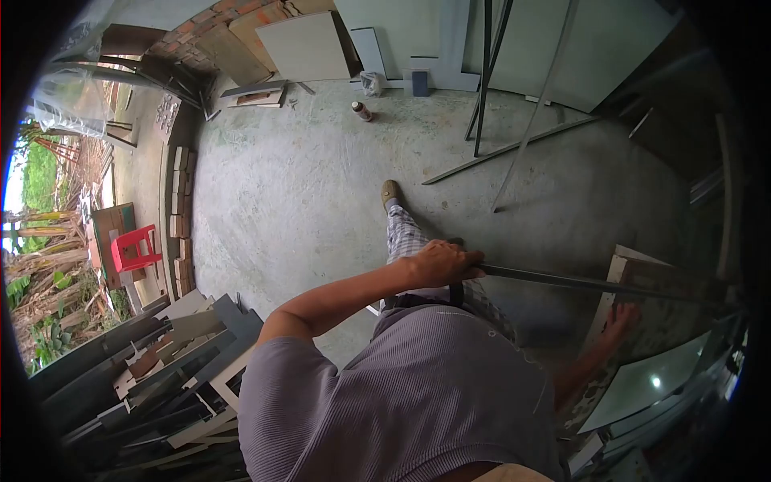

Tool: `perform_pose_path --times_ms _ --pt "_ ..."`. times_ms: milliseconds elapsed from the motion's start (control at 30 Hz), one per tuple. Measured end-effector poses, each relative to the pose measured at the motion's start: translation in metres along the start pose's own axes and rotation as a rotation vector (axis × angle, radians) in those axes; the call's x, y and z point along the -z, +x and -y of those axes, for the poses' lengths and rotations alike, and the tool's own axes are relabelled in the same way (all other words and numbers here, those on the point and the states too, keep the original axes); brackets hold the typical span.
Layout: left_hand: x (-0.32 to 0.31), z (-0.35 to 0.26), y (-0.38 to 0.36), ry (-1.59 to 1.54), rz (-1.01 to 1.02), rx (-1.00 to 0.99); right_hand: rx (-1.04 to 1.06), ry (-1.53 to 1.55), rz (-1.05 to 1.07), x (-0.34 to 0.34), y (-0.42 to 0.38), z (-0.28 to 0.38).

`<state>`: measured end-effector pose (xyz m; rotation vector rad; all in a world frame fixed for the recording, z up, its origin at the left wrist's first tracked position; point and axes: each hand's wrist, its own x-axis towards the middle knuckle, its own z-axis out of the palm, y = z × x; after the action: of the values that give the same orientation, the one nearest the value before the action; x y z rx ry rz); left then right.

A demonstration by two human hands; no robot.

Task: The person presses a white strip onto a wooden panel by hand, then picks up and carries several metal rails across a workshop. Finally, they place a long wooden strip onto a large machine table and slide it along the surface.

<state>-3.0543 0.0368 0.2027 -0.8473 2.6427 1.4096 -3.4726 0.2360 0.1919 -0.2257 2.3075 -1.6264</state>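
My left hand (pixel 440 263) is closed round one end of a long dark bar (pixel 554 279), in front of my waist. The bar runs off to the right, towards a pale-edged board (pixel 608 297). Lower right, my right hand (pixel 621 320) is by that board, below the bar. Its fingers are spread apart and look to rest at the board's surface; it does not hold the bar. The bar's far end fades into the dark at the right edge.
Thin bars (pixel 482 80) lean at the upper right, and one strip (pixel 506 151) lies on the floor. A small bottle (pixel 362 112) stands ahead. Stacked offcuts (pixel 177 353) fill the lower left. A red stool (pixel 135 249) is at the left, and a glass sheet (pixel 642 386) at the lower right.
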Motion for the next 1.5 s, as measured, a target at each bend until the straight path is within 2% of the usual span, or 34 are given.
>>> perform_pose_path --times_ms 67,133,167,200,233,300,367,400,467,533,567,600,633,700,733,833,933,1100,1167,1400,1500 --pt "-0.005 -0.008 0.012 -0.009 0.013 -0.032 0.015 -0.038 0.009 -0.005 -0.004 -0.003" --pt "-0.006 -0.028 0.03 -0.005 0.141 0.111 0.069 -0.059 0.025 -0.014 -0.016 -0.001" --pt "-0.016 -0.032 0.037 0.018 0.173 0.042 0.105 -0.046 0.017 -0.022 -0.029 0.001" --pt "-0.031 -0.03 0.042 0.002 0.177 0.091 0.15 -0.025 0.0 -0.027 -0.033 -0.004" --pt "-0.041 -0.032 0.046 -0.011 0.183 0.131 0.185 -0.075 0.044 -0.035 -0.048 0.011" --pt "-0.046 -0.044 0.048 -0.059 0.181 0.094 0.294 -0.262 -0.009 -0.047 -0.062 0.012" --pt "-0.069 -0.04 0.055 -0.022 0.179 0.004 0.452 -0.459 0.031 -0.054 -0.09 0.045" --pt "-0.08 -0.034 0.059 0.006 0.22 -0.062 0.425 -0.407 0.042 -0.058 -0.098 0.046" --pt "-0.091 -0.014 0.063 0.18 0.057 -0.504 0.394 -0.336 0.023 -0.063 -0.108 0.04" --pt "-0.089 -0.011 0.071 0.204 0.101 -0.548 0.438 -0.409 0.083 -0.073 -0.12 0.039" --pt "-0.087 -0.012 0.076 0.205 0.128 -0.555 0.436 -0.39 0.048 -0.077 -0.124 0.039" --pt "-0.07 -0.03 0.082 -0.118 0.361 -0.265 0.473 -0.422 0.012 -0.079 -0.129 0.038" --pt "-0.06 -0.042 0.088 -0.095 0.378 -0.278 0.505 -0.456 -0.02 -0.082 -0.136 0.037" --pt "-0.052 -0.057 0.096 -0.364 0.598 0.241 0.486 -0.497 -0.045 -0.085 -0.146 0.027" --pt "-0.051 -0.055 0.098 -0.497 0.619 0.234 0.479 -0.554 -0.046 -0.086 -0.149 0.025" --pt "-0.07 -0.051 0.112 -0.54 0.651 0.302 0.522 -0.629 -0.047 -0.091 -0.155 0.024" --pt "-0.072 -0.066 0.109 -0.681 0.66 0.358 0.44 -0.631 -0.099 -0.094 -0.154 0.026" --pt "-0.08 -0.084 0.102 -0.65 0.693 0.393 0.357 -0.636 -0.223 -0.098 -0.151 0.031" --pt "-0.082 -0.082 0.109 -0.561 0.668 0.296 0.361 -0.626 -0.257 -0.096 -0.147 0.032" --pt "-0.035 -0.132 0.112 -0.402 0.637 0.191 0.49 -0.606 -0.221 -0.075 -0.116 0.058" --pt "-0.036 -0.146 0.111 -0.414 0.653 0.24 0.517 -0.598 -0.224 -0.063 -0.104 0.056"
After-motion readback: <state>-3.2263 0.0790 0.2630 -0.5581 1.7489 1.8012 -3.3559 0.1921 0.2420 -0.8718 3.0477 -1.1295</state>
